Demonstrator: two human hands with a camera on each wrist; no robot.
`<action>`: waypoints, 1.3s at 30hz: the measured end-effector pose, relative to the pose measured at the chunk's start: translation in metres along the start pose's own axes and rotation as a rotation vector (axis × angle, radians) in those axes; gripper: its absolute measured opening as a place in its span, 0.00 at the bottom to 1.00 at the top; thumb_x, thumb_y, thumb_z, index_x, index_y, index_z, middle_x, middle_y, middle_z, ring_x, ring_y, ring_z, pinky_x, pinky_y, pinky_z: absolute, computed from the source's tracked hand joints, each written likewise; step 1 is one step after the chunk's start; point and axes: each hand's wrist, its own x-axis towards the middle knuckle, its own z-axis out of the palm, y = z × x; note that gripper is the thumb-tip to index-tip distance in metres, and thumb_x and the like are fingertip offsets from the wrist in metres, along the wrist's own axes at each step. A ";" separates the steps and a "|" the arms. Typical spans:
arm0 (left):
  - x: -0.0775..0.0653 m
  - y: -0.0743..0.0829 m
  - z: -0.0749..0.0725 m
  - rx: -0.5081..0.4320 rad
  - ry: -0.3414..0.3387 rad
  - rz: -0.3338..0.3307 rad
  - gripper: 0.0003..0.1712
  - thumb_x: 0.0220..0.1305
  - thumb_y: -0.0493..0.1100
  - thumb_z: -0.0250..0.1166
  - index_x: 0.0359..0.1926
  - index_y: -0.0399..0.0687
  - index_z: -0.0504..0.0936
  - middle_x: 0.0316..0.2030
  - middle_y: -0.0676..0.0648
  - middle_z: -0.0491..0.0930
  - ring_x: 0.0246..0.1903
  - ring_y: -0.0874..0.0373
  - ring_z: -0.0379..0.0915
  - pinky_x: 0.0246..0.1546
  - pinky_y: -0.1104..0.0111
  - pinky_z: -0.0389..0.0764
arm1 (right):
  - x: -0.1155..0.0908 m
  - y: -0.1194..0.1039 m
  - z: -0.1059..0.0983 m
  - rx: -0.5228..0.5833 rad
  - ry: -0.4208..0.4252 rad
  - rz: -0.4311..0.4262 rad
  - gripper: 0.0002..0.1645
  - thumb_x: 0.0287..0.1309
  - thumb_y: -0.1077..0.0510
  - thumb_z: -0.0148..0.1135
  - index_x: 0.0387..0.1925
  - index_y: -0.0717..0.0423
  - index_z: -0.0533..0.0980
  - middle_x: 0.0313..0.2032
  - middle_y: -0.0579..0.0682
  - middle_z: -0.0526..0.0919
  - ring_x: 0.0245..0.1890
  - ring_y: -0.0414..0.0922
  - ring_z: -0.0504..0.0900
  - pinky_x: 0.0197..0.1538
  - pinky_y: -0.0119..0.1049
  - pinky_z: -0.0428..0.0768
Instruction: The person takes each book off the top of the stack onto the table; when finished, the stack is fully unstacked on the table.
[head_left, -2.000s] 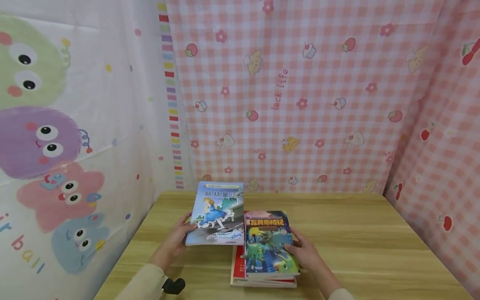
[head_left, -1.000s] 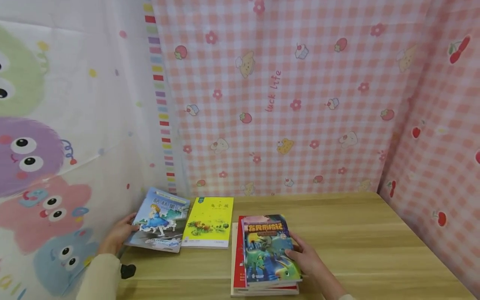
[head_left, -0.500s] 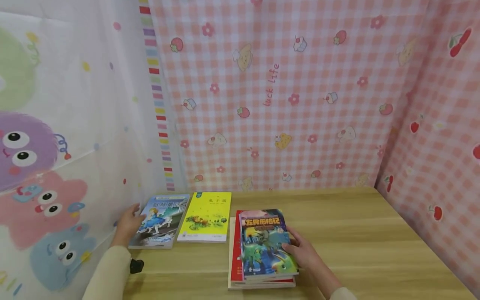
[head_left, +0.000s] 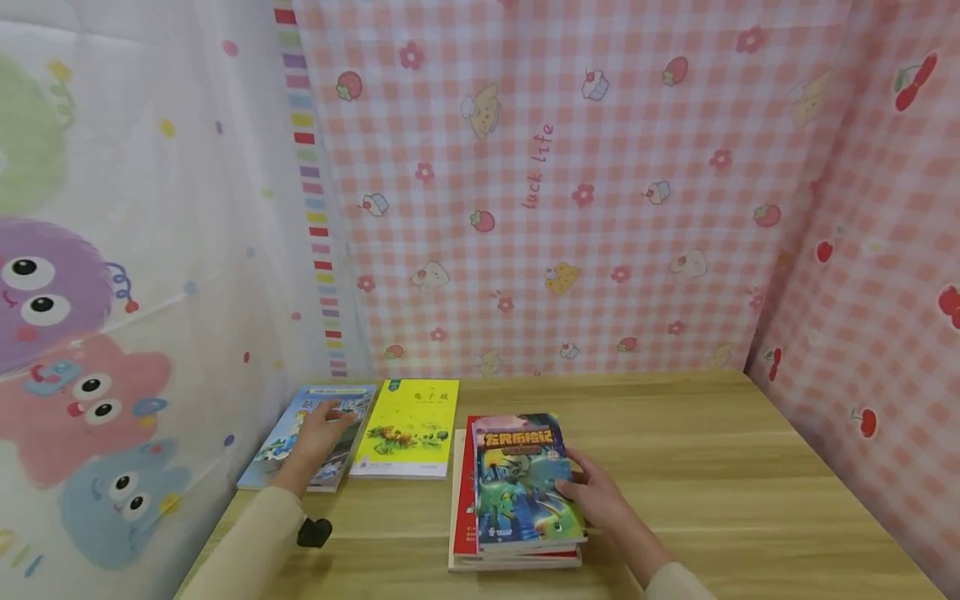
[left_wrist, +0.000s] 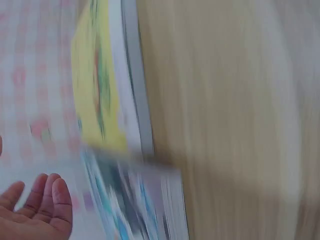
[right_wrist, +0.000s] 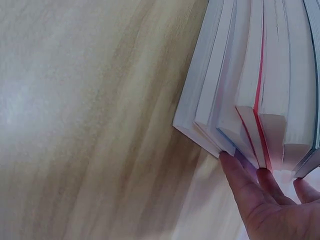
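Observation:
My left hand (head_left: pixel 318 437) hovers over a blue storybook (head_left: pixel 272 447) with a girl on its cover, hiding part of that cover; its fingers are loosely bent and hold nothing. In the left wrist view the fingers are apart from the book. To the right of it lies a yellow book (head_left: pixel 412 425). My right hand (head_left: pixel 600 500) rests against the right side of a book stack, topped by a dinosaur book (head_left: pixel 525 492). The thumb lies on that cover's edge. In the right wrist view, extended fingertips (right_wrist: pixel 227 159) touch the edges of several stacked books (right_wrist: pixel 272 130).
A red book (head_left: pixel 467 508) sticks out on the left of the stack, beneath the dinosaur book. The wooden table (head_left: pixel 675 450) meets a pink checked curtain (head_left: pixel 570 250) behind and a white cartoon curtain (head_left: pixel 187 350) on the left.
My left hand carried the blue book left, set it down beside the yellow book and let go. It has since moved right, over the cover. My right hand has stayed at the stack.

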 end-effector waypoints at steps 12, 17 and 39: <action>-0.042 0.046 0.095 -0.207 -0.110 0.019 0.38 0.70 0.50 0.63 0.70 0.32 0.63 0.57 0.33 0.74 0.56 0.40 0.73 0.53 0.50 0.77 | 0.000 -0.001 -0.002 -0.018 -0.028 0.022 0.37 0.71 0.58 0.55 0.76 0.53 0.55 0.66 0.73 0.64 0.48 0.56 0.80 0.42 0.47 0.81; -0.062 0.058 0.127 -0.240 -0.165 -0.032 0.43 0.65 0.57 0.66 0.71 0.35 0.64 0.56 0.36 0.75 0.54 0.43 0.74 0.51 0.53 0.79 | 0.000 -0.001 -0.007 -0.008 -0.018 0.026 0.35 0.72 0.57 0.52 0.76 0.53 0.56 0.67 0.72 0.62 0.49 0.57 0.79 0.39 0.44 0.81; -0.082 0.050 0.156 -0.292 -0.315 -0.004 0.33 0.62 0.41 0.71 0.64 0.30 0.72 0.45 0.43 0.78 0.41 0.53 0.72 0.42 0.61 0.78 | -0.004 0.004 0.004 -0.046 0.019 -0.058 0.29 0.71 0.55 0.54 0.70 0.56 0.67 0.67 0.72 0.63 0.67 0.68 0.62 0.63 0.63 0.66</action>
